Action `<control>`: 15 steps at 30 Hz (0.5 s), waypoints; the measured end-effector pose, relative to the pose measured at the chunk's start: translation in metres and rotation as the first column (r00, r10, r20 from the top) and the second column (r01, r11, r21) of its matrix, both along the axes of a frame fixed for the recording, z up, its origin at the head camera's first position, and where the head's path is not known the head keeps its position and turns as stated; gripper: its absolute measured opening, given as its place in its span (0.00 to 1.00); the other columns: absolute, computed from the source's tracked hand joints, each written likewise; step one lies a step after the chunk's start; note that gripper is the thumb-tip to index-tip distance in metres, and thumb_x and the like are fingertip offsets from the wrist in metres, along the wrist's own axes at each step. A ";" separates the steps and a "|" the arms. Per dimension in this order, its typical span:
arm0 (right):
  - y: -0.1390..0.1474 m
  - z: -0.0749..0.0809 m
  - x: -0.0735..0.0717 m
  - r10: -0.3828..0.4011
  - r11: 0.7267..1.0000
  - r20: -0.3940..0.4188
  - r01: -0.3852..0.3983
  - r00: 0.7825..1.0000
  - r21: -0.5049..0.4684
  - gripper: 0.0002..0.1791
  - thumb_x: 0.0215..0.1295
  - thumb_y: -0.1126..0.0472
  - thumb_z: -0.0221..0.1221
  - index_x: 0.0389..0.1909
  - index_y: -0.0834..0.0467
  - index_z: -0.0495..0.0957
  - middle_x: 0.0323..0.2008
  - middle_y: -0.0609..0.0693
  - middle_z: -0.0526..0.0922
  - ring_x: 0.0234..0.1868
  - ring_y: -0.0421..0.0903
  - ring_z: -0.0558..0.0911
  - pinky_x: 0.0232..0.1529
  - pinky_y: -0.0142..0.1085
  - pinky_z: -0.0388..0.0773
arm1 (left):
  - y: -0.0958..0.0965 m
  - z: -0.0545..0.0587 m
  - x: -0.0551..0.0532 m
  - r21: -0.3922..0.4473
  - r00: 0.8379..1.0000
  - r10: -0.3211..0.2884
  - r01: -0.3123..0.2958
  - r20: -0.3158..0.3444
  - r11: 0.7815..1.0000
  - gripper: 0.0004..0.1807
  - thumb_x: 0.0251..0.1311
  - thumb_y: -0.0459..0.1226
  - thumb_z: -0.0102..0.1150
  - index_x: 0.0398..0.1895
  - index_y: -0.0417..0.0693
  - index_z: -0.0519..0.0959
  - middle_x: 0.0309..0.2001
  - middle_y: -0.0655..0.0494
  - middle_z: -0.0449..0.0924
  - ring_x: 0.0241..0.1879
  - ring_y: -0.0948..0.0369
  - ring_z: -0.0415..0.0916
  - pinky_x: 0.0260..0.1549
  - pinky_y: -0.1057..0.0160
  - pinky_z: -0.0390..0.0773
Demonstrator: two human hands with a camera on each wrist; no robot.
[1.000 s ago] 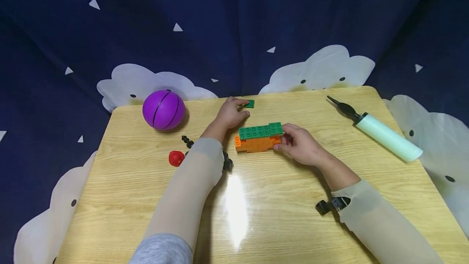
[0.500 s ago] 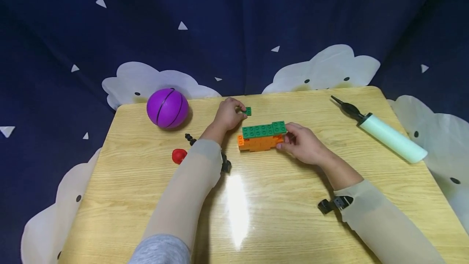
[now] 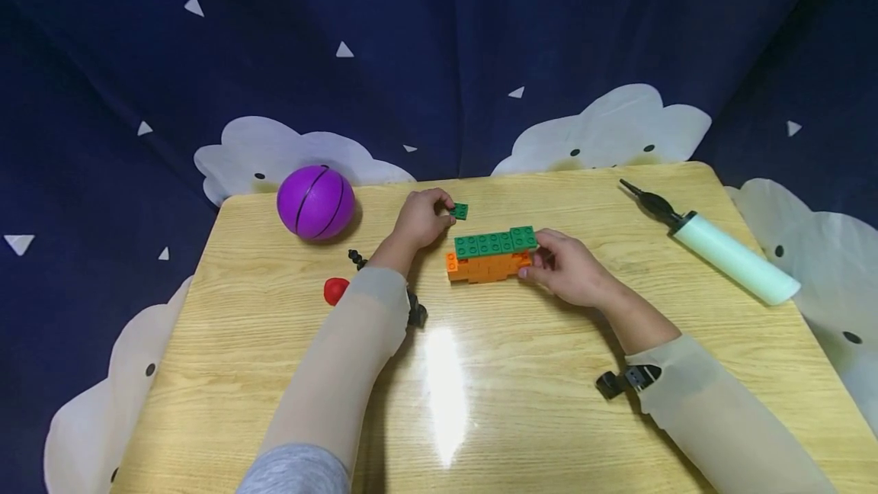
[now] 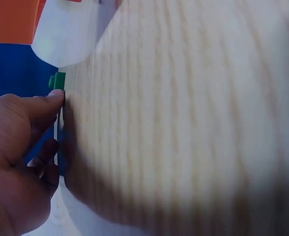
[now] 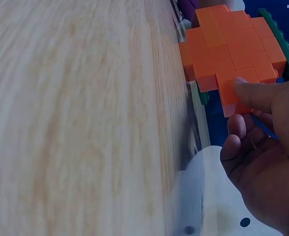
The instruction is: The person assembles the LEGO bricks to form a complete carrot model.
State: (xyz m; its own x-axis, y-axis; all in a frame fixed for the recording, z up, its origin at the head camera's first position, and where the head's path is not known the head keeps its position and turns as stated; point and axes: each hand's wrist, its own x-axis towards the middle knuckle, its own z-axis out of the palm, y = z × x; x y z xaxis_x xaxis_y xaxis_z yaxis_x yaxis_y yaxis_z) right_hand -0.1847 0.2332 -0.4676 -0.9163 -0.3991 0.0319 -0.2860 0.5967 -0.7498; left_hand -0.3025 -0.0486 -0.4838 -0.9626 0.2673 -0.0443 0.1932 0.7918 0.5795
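My left hand pinches a small flat green building brick between thumb and fingers, low over the back of the table. In the left wrist view the thumb lies against that green brick; its far side is hidden. My right hand holds the right end of a structure of orange building bricks topped by a row of green bricks. The right wrist view shows the thumb pressed on the stepped orange face and the fingers behind it.
A purple ball stands at the back left. Beside my left forearm lie a red object and a black knobbed piece, both partly covered. A pale green hand pump lies at the right. Dark blue curtains hang behind the wooden table.
My left hand has taken hold of the small green brick and drawn it slightly left and nearer. My right hand keeps holding the brick structure almost still. The head view has shifted slightly.
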 end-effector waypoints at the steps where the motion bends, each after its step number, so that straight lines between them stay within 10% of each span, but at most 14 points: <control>1: 0.000 0.000 0.000 0.001 1.000 0.000 -0.001 1.000 0.000 0.11 0.68 0.63 0.69 0.41 0.54 0.75 0.34 0.50 0.73 0.31 0.47 0.72 0.28 0.34 0.70 | 0.000 0.000 0.000 -0.004 1.000 -0.008 0.008 -0.002 1.000 0.13 0.67 0.39 0.69 0.53 0.52 0.84 0.59 0.53 0.81 0.62 0.50 0.70 0.65 0.56 0.67; 15: 0.000 0.001 0.000 -0.001 1.000 0.003 0.001 1.000 0.007 0.12 0.67 0.64 0.70 0.38 0.54 0.73 0.33 0.50 0.73 0.30 0.47 0.73 0.28 0.35 0.71 | -0.003 0.000 0.000 -0.012 0.997 -0.076 0.077 0.012 0.997 0.20 0.68 0.42 0.68 0.62 0.50 0.82 0.67 0.50 0.75 0.70 0.50 0.66 0.71 0.56 0.62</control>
